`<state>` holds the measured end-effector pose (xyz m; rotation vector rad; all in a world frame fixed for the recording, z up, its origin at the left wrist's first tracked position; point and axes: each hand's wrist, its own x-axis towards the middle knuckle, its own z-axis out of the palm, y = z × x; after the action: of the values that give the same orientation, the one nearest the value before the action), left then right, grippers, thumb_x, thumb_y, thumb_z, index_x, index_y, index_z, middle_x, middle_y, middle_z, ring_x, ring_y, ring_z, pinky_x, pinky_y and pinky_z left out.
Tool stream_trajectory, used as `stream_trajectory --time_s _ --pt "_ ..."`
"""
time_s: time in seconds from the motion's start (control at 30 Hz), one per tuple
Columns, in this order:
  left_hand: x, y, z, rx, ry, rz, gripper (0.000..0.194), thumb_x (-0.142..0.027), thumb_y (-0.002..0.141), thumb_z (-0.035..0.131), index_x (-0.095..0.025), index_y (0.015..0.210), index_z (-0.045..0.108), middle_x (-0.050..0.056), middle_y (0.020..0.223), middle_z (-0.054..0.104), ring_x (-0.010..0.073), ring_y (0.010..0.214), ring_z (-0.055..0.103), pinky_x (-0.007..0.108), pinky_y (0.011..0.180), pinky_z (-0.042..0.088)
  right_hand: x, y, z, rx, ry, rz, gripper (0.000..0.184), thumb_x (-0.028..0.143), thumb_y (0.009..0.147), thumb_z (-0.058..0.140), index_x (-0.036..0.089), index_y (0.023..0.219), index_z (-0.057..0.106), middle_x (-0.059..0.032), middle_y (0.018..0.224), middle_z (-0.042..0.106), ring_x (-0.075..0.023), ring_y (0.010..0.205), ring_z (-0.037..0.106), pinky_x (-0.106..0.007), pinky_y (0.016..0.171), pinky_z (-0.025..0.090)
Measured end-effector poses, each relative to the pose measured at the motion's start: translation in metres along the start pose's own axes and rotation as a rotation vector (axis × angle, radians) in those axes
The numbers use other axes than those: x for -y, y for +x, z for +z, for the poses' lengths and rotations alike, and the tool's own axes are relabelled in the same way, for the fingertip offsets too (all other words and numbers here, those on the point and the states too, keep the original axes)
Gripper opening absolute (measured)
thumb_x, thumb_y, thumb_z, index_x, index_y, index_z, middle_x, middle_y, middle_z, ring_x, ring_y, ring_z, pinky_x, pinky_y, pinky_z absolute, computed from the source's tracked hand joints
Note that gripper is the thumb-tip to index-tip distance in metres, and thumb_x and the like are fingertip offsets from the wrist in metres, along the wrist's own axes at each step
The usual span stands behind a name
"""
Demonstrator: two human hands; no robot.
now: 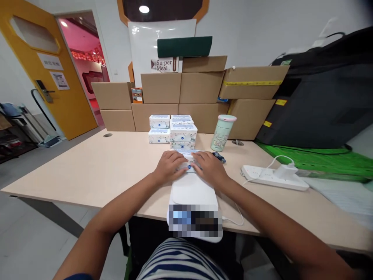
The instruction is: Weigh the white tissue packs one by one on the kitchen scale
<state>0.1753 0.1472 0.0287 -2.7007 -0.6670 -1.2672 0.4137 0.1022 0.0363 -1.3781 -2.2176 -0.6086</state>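
Note:
My left hand [171, 165] and my right hand [210, 165] grip a tissue pack [190, 168] from its two sides, fingers over its top and thumbs towards its near face. The pack is white with a small blue logo and is partly covered by my fingers. It is at the far end of a flat white device [194, 188]; whether it rests on it I cannot tell. The device's near end is pixelated. Just behind my hands stand stacked tissue packs [183, 133] with a floral print. A small dark object [219, 157] lies beside my right hand.
A pale green tumbler [223, 133] stands back right on the table [72, 167]. A white power strip [274, 177] with a plugged-in charger lies at right. Cardboard boxes [161, 88] line the back. A large dark case [317, 93] sits on a green mat [314, 161].

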Motion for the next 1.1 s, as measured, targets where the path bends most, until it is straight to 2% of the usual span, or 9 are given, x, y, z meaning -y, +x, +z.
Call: stream_trajectory --time_s 0.1,0.17,0.23,0.33,0.4,0.57,0.83,0.93,1.1 --pt "0.026 0.000 0.004 0.108 0.016 -0.218 0.027 -0.026 0.094 0.064 -0.024 0.120 0.069 0.013 0.130 0.071 0.0304 0.125 0.065 0.047 0.108 0.053 0.000 0.039 -0.004 0.374 -0.060 0.055 0.037 0.021 0.107 0.051 0.018 0.141 0.064 -0.0169 0.141 0.068 -0.0322 0.129 0.059 -0.039 0.088 0.055" --pt "0.042 -0.003 0.004 0.169 0.000 -0.369 0.031 -0.020 0.091 0.062 -0.024 0.121 0.066 0.013 0.146 0.062 0.0287 0.127 0.065 0.045 0.107 0.055 0.001 0.061 -0.003 0.481 -0.097 0.085 0.039 0.013 0.103 0.051 0.017 0.140 0.064 -0.0174 0.145 0.065 -0.0314 0.134 0.055 -0.037 0.089 0.054" --pt "0.052 -0.007 0.004 0.276 -0.016 -0.483 0.024 -0.021 0.092 0.060 -0.025 0.114 0.065 0.011 0.147 0.061 0.0259 0.120 0.069 0.042 0.103 0.058 0.005 0.074 0.000 0.497 -0.112 0.112 0.040 0.008 0.102 0.050 0.015 0.138 0.064 -0.0190 0.145 0.064 -0.0310 0.134 0.055 -0.036 0.090 0.053" --pt "0.055 -0.011 0.004 0.390 -0.010 -0.570 0.006 -0.027 0.095 0.057 -0.025 0.095 0.062 0.007 0.120 0.071 0.0250 0.105 0.071 0.042 0.095 0.058 0.010 0.076 0.004 0.503 -0.122 0.139 0.041 0.008 0.103 0.046 0.011 0.141 0.062 -0.0215 0.143 0.064 -0.0323 0.134 0.056 -0.036 0.090 0.053" --pt "0.052 -0.011 0.004 0.414 0.004 -0.570 0.009 -0.031 0.095 0.057 -0.025 0.089 0.059 0.007 0.108 0.071 0.0272 0.103 0.069 0.044 0.095 0.056 0.010 0.073 0.004 0.508 -0.120 0.149 0.043 0.009 0.105 0.044 0.011 0.144 0.060 -0.0217 0.144 0.064 -0.0332 0.135 0.055 -0.037 0.091 0.053" --pt "0.045 -0.009 0.006 0.436 0.007 -0.577 0.013 -0.038 0.097 0.057 -0.025 0.094 0.060 0.009 0.114 0.070 0.0306 0.110 0.066 0.047 0.098 0.052 0.001 0.071 -0.001 0.534 -0.097 0.144 0.041 0.017 0.106 0.049 0.015 0.145 0.061 -0.0190 0.144 0.066 -0.0322 0.136 0.055 -0.036 0.094 0.053" --pt "0.045 -0.008 0.008 0.300 -0.075 -0.721 0.035 -0.054 0.103 0.046 -0.026 0.095 0.064 0.010 0.120 0.074 0.0328 0.122 0.064 0.049 0.109 0.049 -0.006 0.071 0.004 0.514 -0.101 0.105 0.046 0.022 0.106 0.054 0.018 0.151 0.059 -0.0172 0.139 0.069 -0.0315 0.133 0.058 -0.034 0.090 0.053" --pt "0.050 -0.010 0.010 0.176 -0.162 -0.847 0.053 -0.062 0.108 0.028 -0.025 0.102 0.066 0.014 0.120 0.074 0.0352 0.126 0.063 0.052 0.111 0.048 -0.007 0.070 0.010 0.490 -0.102 0.100 0.045 0.021 0.105 0.053 0.017 0.149 0.061 -0.0178 0.137 0.071 -0.0321 0.131 0.059 -0.035 0.090 0.052" --pt "0.065 -0.012 0.020 -0.104 -0.382 -1.055 0.069 -0.079 0.103 0.025 -0.024 0.109 0.067 0.019 0.131 0.071 0.0374 0.137 0.060 0.052 0.113 0.047 -0.010 0.067 0.013 0.440 -0.129 0.024 0.047 0.014 0.102 0.050 0.016 0.147 0.065 -0.0202 0.134 0.074 -0.0341 0.128 0.063 -0.043 0.098 0.052"
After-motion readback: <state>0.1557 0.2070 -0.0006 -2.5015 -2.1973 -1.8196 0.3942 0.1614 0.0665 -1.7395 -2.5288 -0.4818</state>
